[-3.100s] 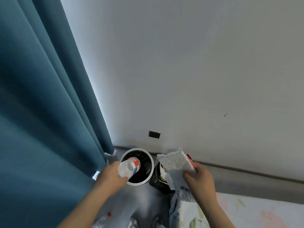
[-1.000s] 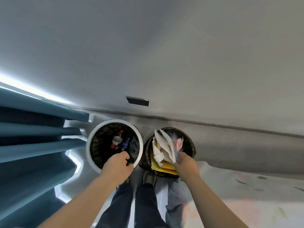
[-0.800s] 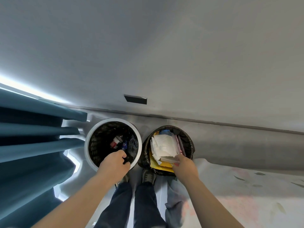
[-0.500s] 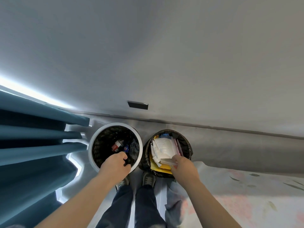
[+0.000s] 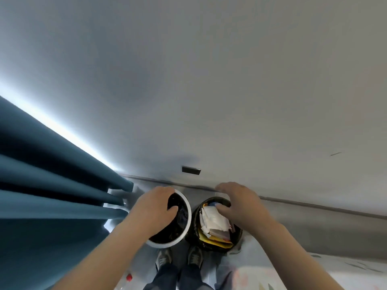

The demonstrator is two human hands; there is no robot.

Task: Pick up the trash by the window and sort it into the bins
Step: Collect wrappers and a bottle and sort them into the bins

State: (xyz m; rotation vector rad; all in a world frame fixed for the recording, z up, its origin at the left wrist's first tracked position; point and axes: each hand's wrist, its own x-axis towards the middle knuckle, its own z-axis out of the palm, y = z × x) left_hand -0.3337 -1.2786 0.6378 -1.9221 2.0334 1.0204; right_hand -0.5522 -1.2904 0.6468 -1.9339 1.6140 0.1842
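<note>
Two round bins stand side by side at the wall's foot. The white-rimmed bin (image 5: pixel 188 216) on the left has a dark liner, and its contents are mostly hidden by my left hand (image 5: pixel 155 208). That hand hovers over it, fingers relaxed, holding nothing. The black bin (image 5: pixel 195 225) on the right holds white paper scraps (image 5: pixel 211 219) and a yellow wrapper (image 5: pixel 213 240). My right hand (image 5: pixel 240 204) floats above its far rim, fingers loose, empty.
Blue curtain (image 5: pixel 52 189) folds hang at the left beside the white bin. A grey wall with a dark socket (image 5: pixel 191 170) rises behind the bins. My shoes (image 5: pixel 180 258) stand just before them. A red-capped bottle (image 5: pixel 128 278) lies near the curtain.
Both hands have lifted up and away from the bins. The bottle sits in the white bin and the paper in the black bin, let go by the hands. The view tilted up.
</note>
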